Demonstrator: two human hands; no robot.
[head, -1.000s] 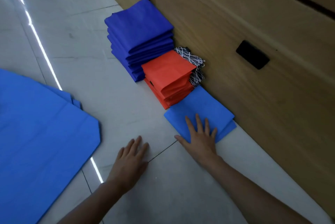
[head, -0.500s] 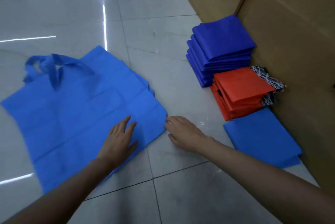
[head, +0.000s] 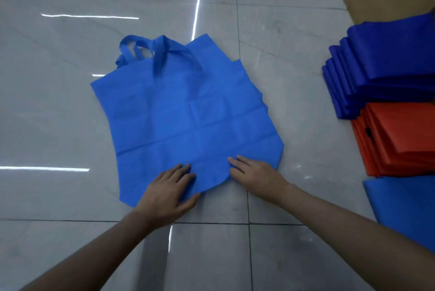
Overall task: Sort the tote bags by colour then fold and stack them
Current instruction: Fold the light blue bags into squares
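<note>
A light blue tote bag (head: 188, 121) is lying flat on the tiled floor (head: 70, 114) at the centre of the frame, with its handles (head: 150, 52) pointing towards the top. The left hand (head: 168, 190) is pressing its lower edge with straight fingers, and the right hand (head: 256, 176) is resting there too, fingers extended. At the right edge, a dark blue stack (head: 386, 74) and an orange stack (head: 404, 140) are sitting touching, with a folded light blue bag (head: 404, 203) lying below them

Light blue bag (head: 188, 121) lies flat and unfolded, creased, handles (head: 153, 52) at the far end, with another blue edge peeking out under its right side. Off to the right: dark blue stack (head: 381, 74), red stack (head: 404, 140) touching it, then a folded bag (head: 407, 203), light blue too.
</note>
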